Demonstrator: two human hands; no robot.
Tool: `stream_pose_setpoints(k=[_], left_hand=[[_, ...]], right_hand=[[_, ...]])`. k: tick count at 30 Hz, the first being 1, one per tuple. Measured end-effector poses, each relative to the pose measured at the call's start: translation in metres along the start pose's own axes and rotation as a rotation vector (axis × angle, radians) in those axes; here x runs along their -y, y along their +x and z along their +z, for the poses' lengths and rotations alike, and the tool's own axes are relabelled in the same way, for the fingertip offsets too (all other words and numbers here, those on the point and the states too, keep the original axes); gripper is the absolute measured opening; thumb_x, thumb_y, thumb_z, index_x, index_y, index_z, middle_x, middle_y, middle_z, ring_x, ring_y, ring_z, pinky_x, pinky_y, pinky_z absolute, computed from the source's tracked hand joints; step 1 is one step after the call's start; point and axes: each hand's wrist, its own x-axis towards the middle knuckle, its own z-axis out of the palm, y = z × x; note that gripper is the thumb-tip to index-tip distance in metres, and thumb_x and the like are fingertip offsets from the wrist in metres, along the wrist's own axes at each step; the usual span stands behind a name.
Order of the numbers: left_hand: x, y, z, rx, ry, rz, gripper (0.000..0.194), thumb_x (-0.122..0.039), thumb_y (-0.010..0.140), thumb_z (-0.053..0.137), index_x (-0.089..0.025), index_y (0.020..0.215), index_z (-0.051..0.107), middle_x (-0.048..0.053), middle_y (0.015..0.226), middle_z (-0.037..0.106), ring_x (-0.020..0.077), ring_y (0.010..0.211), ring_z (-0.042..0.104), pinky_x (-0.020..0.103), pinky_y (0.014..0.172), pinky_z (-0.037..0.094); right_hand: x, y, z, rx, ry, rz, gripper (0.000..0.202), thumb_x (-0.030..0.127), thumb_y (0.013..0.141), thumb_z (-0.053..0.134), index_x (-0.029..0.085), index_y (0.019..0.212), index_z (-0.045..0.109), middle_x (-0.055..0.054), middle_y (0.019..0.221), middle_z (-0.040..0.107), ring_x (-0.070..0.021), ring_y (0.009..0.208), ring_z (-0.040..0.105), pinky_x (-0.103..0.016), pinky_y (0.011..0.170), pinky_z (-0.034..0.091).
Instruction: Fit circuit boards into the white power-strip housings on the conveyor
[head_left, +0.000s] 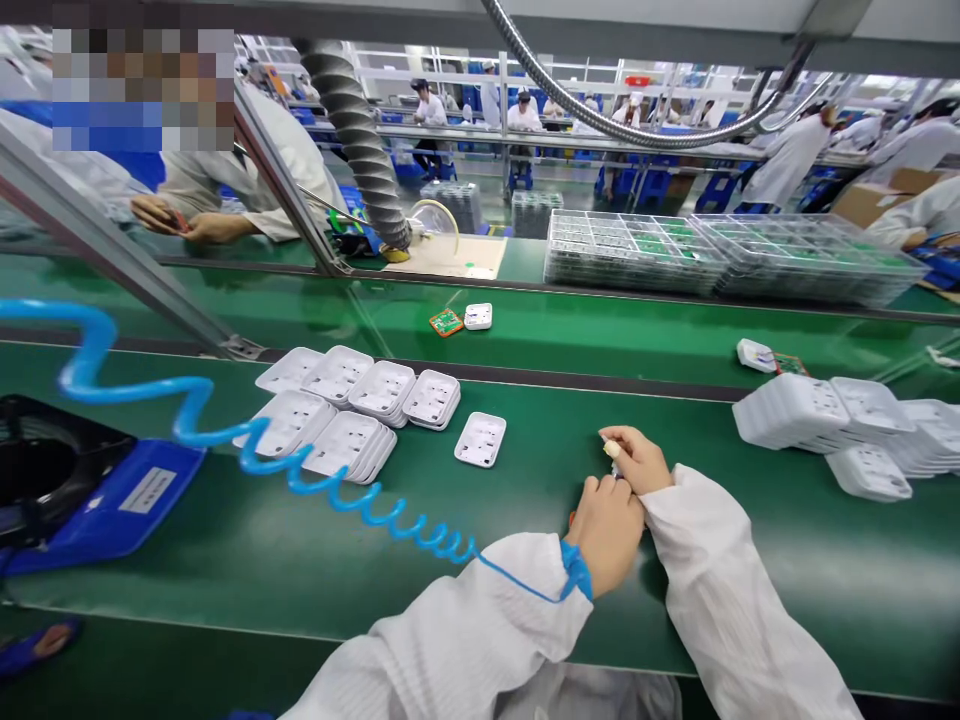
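My left hand (pixel 606 535), with a blue wrist strap (pixel 576 572) on it, is closed over the green bench mat, its fingers curled. A sliver of orange (pixel 572 518) shows at its edge; the rest of what it holds is hidden. Close against it, my right hand (pixel 637 462) is closed in a pinch, and a small whitish piece (pixel 611 449) shows at its fingertips, too small to name. To the left of both hands, a single white plastic cover (pixel 481 440) lies flat on the mat.
Stacks of white covers stand at left (pixel 345 445) and right (pixel 795 410). A blue coiled cord (pixel 315 485) crosses to my left wrist. On the belt (pixel 600 345) lie circuit boards (pixel 447 321) beside white housings (pixel 478 316). A black fan (pixel 45 470) sits far left; co-workers sit beyond.
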Motion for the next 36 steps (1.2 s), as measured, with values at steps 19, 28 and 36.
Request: stream_pose_setpoints(k=[19,28,36], left_hand=[[0.059,-0.027,-0.012,-0.236,-0.586,-0.367,0.01,-0.013,0.08,0.045,-0.018,0.084,0.053,0.002,0.082,0.056,0.0158,0.08,0.052,0.029,0.072,0.039],[0.024,-0.019,-0.006,-0.035,-0.171,-0.108,0.008,-0.018,0.082,0.046,-0.016,0.085,0.052,0.006,0.089,0.057,0.0222,0.084,0.05,0.036,0.073,0.038],[0.071,-0.033,-0.011,-0.249,-0.992,-0.541,0.013,-0.013,0.074,0.052,-0.018,0.086,0.049,-0.003,0.072,0.056,0.0108,0.065,0.052,0.022,0.063,0.041]], right_hand=[[0.029,-0.019,0.018,-0.007,-0.068,-0.172,0.015,0.026,0.081,0.047,0.02,0.086,0.06,-0.003,0.081,0.063,-0.0147,0.07,0.059,-0.027,0.065,0.045],[0.026,-0.017,0.015,0.037,0.062,-0.069,0.017,0.031,0.082,0.047,0.021,0.087,0.06,-0.001,0.081,0.065,-0.0147,0.071,0.06,-0.026,0.065,0.047],[0.041,-0.024,0.012,0.126,-0.037,-0.346,0.017,0.028,0.086,0.042,0.02,0.087,0.057,-0.003,0.083,0.062,-0.0148,0.076,0.058,-0.027,0.069,0.045]])
